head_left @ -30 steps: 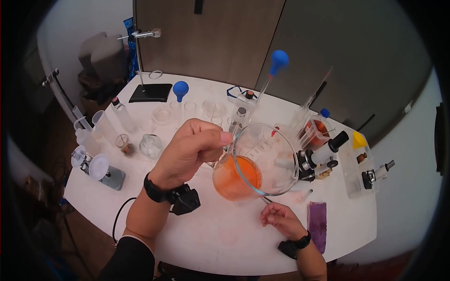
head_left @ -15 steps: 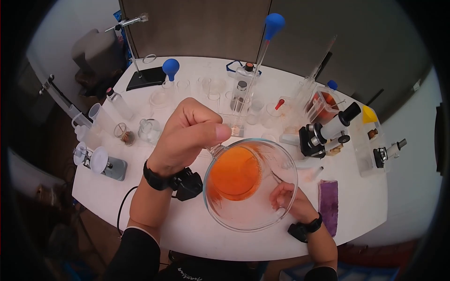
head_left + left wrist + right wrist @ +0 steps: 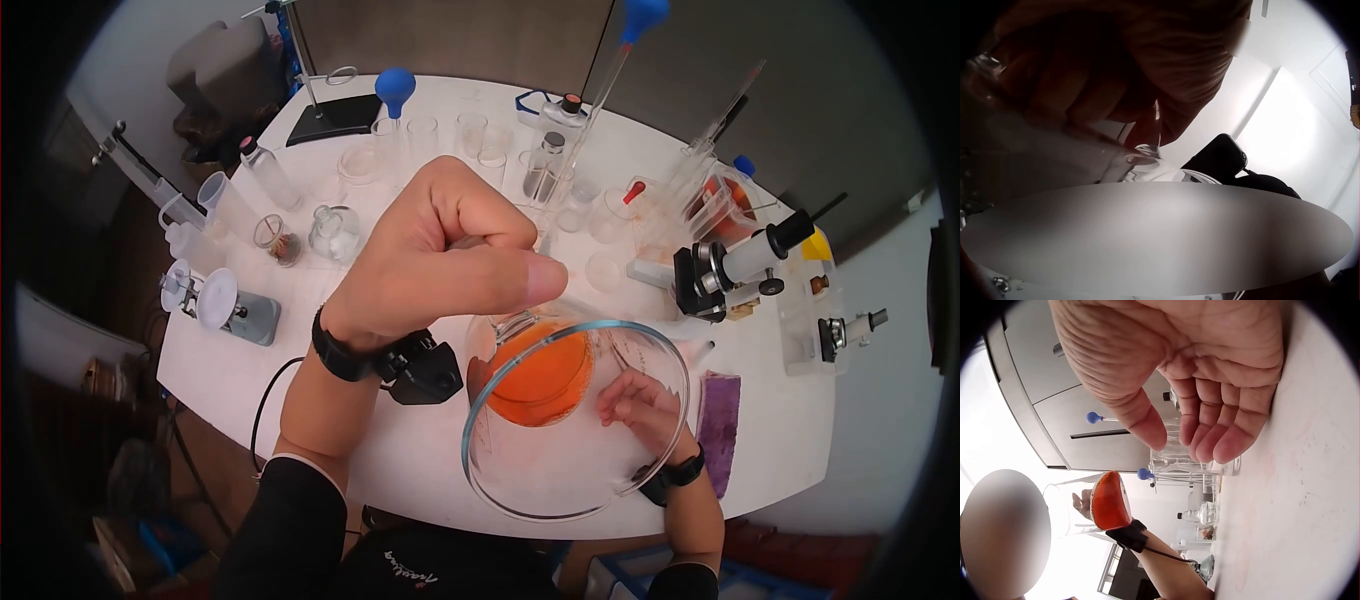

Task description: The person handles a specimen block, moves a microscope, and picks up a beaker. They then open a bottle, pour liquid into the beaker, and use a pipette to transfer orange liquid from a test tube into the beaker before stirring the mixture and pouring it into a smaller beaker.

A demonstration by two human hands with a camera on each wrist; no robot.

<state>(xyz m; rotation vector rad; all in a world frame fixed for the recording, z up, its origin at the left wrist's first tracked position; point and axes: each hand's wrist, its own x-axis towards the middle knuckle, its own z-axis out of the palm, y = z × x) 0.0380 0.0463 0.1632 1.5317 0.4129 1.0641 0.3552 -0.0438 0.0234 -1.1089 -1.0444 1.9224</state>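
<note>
My left hand [image 3: 440,265] grips the handle of a large clear glass beaker [image 3: 1066,506], raised above the table. Its mouth leans toward the head camera. Orange liquid [image 3: 540,380] lies in the bottom, and it shows deep orange-red from the side in the right wrist view. In the left wrist view, the curled fingers wrap the clear glass handle [image 3: 1155,131]. My right hand [image 3: 640,405] rests low by the white tabletop with loosely bent fingers and holds nothing. In the head view it partly shows through the beaker.
Glassware and a bottle [image 3: 268,175] crowd the table's far side. A small balance [image 3: 235,310] stands left; a microscope [image 3: 740,265] and purple cloth-like block [image 3: 718,430] are right. Tall glass tubing with a blue bulb [image 3: 643,15] rises at the back. A cable [image 3: 262,400] trails from my left wrist.
The beaker has tipped its mouth toward the head camera, and my left hand has come closer to it. My right hand stays low by the table. The head view has shifted downward.
</note>
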